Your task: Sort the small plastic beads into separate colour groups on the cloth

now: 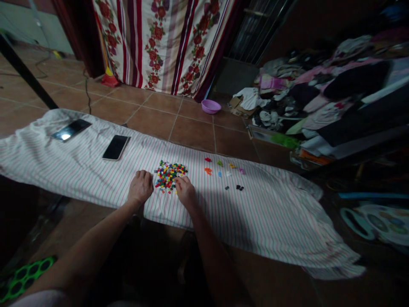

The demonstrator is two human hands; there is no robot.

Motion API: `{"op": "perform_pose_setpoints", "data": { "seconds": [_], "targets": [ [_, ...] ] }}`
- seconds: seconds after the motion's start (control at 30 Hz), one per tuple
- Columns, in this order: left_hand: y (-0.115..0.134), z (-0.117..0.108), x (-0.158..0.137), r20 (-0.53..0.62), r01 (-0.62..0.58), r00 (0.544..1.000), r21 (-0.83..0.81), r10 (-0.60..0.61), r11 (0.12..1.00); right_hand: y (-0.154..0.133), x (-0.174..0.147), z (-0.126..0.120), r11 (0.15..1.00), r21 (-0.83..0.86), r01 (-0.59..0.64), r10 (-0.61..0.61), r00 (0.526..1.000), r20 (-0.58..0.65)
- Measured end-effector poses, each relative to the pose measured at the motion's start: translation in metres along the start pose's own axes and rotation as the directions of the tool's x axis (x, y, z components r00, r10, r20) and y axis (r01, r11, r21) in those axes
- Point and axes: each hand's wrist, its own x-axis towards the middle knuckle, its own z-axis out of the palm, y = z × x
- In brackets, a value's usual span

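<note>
A loose pile of small, many-coloured block-like pieces (169,171) lies on a striped cloth (268,213). My right hand (185,191) is at the pile's right edge, thumb and fingers pinched together; whatever is between the tips is too small to make out. Left of the pile, my left hand (141,186) rests on the cloth with its fingers curled under, their inside hidden. To the right sit little single-colour groups: red pieces (208,160), green pieces (220,163), yellow pieces (231,166), orange pieces (208,171), blue pieces (220,174) and black pieces (239,187).
A dark phone (116,147) and a second shiny flat device (70,130) lie on the cloth's left part. Beyond the cloth, a purple basin (211,106) stands on the tiled floor. Clothes (306,89) are heaped at the right. A floral curtain (162,47) hangs behind.
</note>
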Motion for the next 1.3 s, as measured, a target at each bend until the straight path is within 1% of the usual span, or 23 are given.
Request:
{"op": "perform_pose_setpoints", "data": {
  "seconds": [0.3, 0.5, 0.67, 0.77, 0.93, 1.1, 1.3],
  "targets": [
    [0.001, 0.001, -0.001, 0.010, 0.016, 1.000, -0.036, -0.016, 0.999, 0.000, 0.007, -0.005, 0.999, 0.028, 0.028, -0.030, 0.999, 0.045],
    [0.002, -0.001, 0.000, 0.014, 0.020, 1.000, 0.002, -0.020, 1.000, -0.013, 0.016, -0.004, 1.000, 0.023, 0.013, -0.014, 0.996, 0.087],
    [0.002, -0.002, 0.000, 0.021, 0.017, 1.000, 0.016, -0.017, 1.000, -0.026, 0.021, -0.005, 0.998, -0.040, 0.047, -0.041, 0.990, 0.138],
    [0.002, -0.002, 0.000, 0.025, 0.022, 0.999, 0.011, -0.022, 1.000, -0.029, 0.023, -0.006, 0.996, -0.082, 0.035, -0.022, 0.988, 0.153],
    [0.003, -0.002, 0.001, 0.015, 0.018, 1.000, 0.014, -0.018, 1.000, -0.030, 0.025, -0.006, 0.995, -0.094, 0.022, -0.005, 0.985, 0.175],
    [0.003, -0.003, 0.001, 0.007, 0.016, 1.000, 0.020, -0.016, 1.000, -0.029, 0.025, -0.005, 0.998, -0.060, 0.010, -0.001, 0.989, 0.145],
    [0.004, -0.006, 0.001, 0.009, 0.016, 1.000, 0.025, -0.016, 1.000, -0.024, 0.024, -0.001, 0.997, 0.075, 0.031, -0.037, 0.996, 0.085]
  ]
}}
